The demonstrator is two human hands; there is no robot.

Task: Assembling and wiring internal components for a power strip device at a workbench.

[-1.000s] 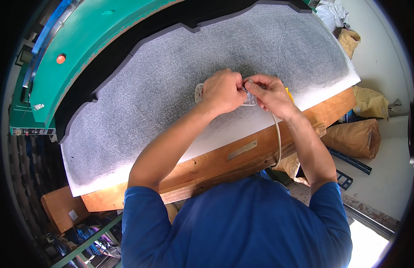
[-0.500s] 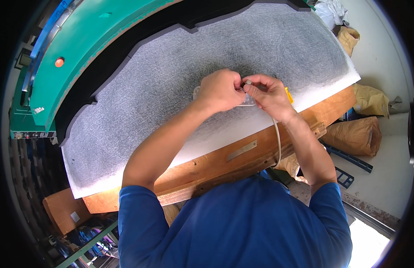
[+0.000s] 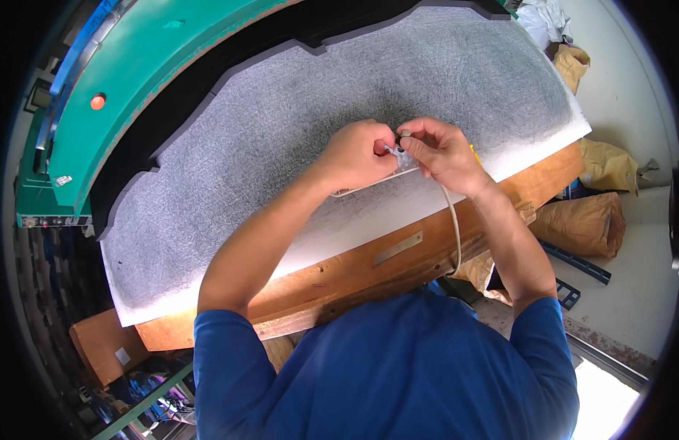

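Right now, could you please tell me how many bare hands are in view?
2: the left hand and the right hand, close together over the grey-speckled surface.

You're in a workshop here: green machine (image 3: pixel 149 62) with an orange button (image 3: pixel 97 101) ahead-left, worn wooden bench (image 3: pixel 332 275) before you, brown sacks (image 3: pixel 577 224) right.

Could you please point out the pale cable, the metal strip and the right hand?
Pale cable (image 3: pixel 457 227): head view, hanging stretch.
Metal strip (image 3: pixel 399 248): head view, its middle.
Right hand (image 3: pixel 451 159): head view, its back.
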